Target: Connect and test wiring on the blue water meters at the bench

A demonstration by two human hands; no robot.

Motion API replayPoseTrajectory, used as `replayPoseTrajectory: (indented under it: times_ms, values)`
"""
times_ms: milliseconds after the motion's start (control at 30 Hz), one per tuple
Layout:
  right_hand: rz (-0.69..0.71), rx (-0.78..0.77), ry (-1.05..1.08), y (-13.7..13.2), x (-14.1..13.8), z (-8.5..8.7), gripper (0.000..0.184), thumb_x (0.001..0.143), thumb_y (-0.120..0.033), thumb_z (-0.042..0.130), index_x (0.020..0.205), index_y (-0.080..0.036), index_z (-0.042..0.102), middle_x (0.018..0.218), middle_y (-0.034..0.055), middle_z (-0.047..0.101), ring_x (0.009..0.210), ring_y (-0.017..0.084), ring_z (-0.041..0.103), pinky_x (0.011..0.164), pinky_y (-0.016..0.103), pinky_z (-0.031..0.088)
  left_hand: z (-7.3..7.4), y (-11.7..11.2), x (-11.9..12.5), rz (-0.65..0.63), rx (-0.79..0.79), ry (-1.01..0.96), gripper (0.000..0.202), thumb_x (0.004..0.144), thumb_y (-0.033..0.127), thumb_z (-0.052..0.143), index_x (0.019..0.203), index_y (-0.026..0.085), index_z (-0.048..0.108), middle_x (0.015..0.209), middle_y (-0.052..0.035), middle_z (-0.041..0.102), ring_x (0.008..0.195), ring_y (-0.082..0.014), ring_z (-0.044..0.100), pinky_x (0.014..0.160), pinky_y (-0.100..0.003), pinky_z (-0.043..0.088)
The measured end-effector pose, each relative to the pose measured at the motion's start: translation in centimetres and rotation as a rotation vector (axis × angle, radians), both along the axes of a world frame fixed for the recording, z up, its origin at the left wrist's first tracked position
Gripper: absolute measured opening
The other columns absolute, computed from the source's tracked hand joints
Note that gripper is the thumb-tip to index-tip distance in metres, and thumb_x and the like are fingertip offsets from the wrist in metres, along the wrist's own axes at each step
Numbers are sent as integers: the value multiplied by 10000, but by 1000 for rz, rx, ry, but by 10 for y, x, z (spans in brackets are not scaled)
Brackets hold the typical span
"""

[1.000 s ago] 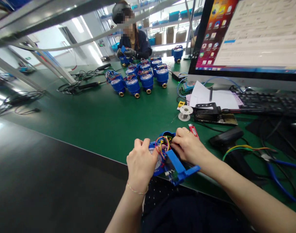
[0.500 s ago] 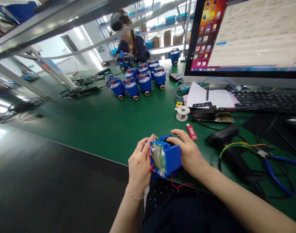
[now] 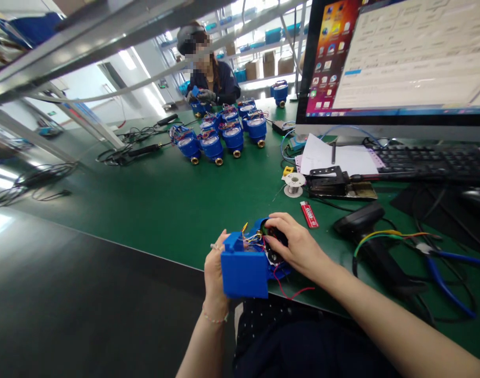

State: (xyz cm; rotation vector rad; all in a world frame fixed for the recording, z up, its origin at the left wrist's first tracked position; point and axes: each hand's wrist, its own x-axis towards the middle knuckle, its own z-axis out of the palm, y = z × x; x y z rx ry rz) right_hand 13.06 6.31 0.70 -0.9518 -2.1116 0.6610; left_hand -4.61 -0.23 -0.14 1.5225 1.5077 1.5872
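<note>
A blue plastic meter housing (image 3: 244, 268) with coloured wires spilling from its top sits at the near edge of the green bench (image 3: 177, 199). My left hand (image 3: 213, 273) grips its left side from behind, mostly hidden by the blue box. My right hand (image 3: 297, 245) lies over the open top, fingers curled onto the black part and wires inside. A red wire trails out below my right wrist.
Several blue meters (image 3: 224, 134) stand in a cluster farther back, where a co-worker (image 3: 212, 79) holds another. A monitor (image 3: 397, 58), keyboard (image 3: 432, 163), papers, solder spool (image 3: 294, 184), red lighter (image 3: 309, 214), black scanner (image 3: 358, 218) and blue pliers (image 3: 448, 273) crowd the right.
The housing has turned in my hands: the clear circuit-board face that was toward me now faces away, a plain blue side shows, and my right hand has shifted onto the top.
</note>
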Motion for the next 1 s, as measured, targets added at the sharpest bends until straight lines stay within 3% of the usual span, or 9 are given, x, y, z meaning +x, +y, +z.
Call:
replayPoseTrajectory:
  times_ms: [67,133,233,333,500,567,833,1000]
  values:
    - [16,70,-46,3,1,3,212,799,-147,594,1010,-165,590,1127,105,516,1015,184,550,885,337,491,3,-1,-1,-81,49,60,161,857,243,522,810,235,676,864,11,657,814,-147,608,1059,-411,323]
    - [41,186,-117,8,2,8,191,770,-150,635,960,-170,637,1157,114,515,1058,219,532,901,373,482,5,-3,-1,-117,104,93,188,878,215,486,854,247,670,889,19,643,847,-134,598,1103,-415,249]
    - [122,373,-215,14,2,15,103,758,-166,662,858,-183,682,1124,114,551,1086,261,511,927,463,447,5,-5,-1,-133,151,150,185,864,151,492,843,233,656,877,13,639,874,-144,595,1096,-440,246]
    - [181,464,-230,15,1,18,65,790,-186,631,815,-186,692,1036,96,590,991,229,549,890,449,466,1,-5,-1,-136,189,150,192,844,92,507,829,229,640,891,10,644,874,-149,601,1082,-486,248]
    - [80,464,-194,9,-6,11,159,849,-185,540,903,-147,685,1082,131,584,989,215,552,826,366,512,0,2,-6,-190,258,170,224,796,23,567,750,233,632,903,31,637,875,-129,600,1087,-488,251]
    - [75,461,-182,8,-8,9,163,849,-182,532,859,-127,685,1097,150,578,1006,228,553,829,373,516,0,4,-8,-227,272,188,231,788,13,572,725,227,629,915,30,630,870,-123,599,1092,-493,249]
    - [254,161,-114,19,-2,11,194,759,-82,578,903,-167,678,1254,125,486,1129,215,502,927,370,473,-2,7,-13,-212,219,72,121,847,107,537,800,203,593,883,4,628,887,-127,583,1066,-456,325]
    - [208,138,-95,16,-3,4,222,755,-94,588,955,-161,658,1268,139,463,1158,237,467,952,409,442,-3,9,-14,-256,240,77,160,812,63,574,750,208,600,880,25,614,885,-103,569,1074,-408,327]
